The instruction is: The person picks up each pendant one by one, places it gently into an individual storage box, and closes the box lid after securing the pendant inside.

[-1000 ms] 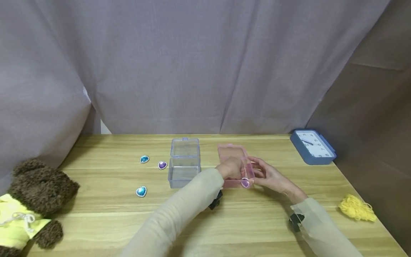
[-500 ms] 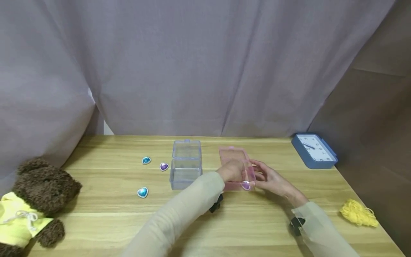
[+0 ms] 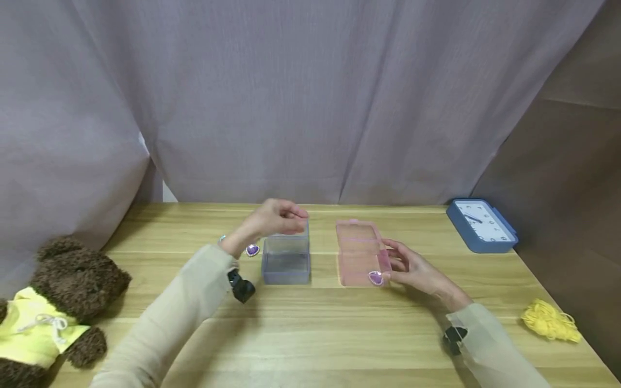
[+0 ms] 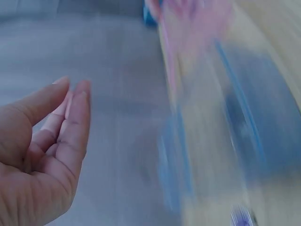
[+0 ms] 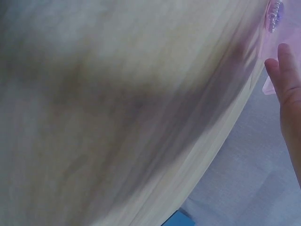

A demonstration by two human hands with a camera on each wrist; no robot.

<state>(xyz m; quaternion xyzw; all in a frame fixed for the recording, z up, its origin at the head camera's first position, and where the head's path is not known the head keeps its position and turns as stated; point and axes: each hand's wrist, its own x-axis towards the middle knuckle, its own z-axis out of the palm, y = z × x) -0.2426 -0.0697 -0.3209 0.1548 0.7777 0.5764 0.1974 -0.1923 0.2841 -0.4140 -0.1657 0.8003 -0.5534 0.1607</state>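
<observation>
My left hand (image 3: 278, 217) hangs above the raised lid of the clear bluish box (image 3: 286, 276), with nothing seen between its fingers. In the left wrist view, the thumb and fingertips of that left hand (image 4: 51, 150) come near each other. At the right side of the lidded pink box (image 3: 359, 264), my right hand (image 3: 417, 272) touches the wall with fairly straight fingers and thumb. A purple heart gem (image 3: 375, 278) shows at the pink box's front right corner; I cannot tell whether it lies inside. Another purple gem (image 3: 252, 250) lies left of the bluish box.
A blue gem (image 3: 222, 237) is mostly hidden behind my left wrist. A brown teddy bear (image 3: 73, 280) sits at the left. Toward the right stand a blue clock (image 3: 485, 226) and a bundle of yellow yarn (image 3: 550, 321). A grey curtain (image 3: 291, 108) hangs behind the table.
My left hand has come out of the pink box and moved left and up over the bluish box, its forearm now covering the nearer blue gem. The right hand stays at the pink box.
</observation>
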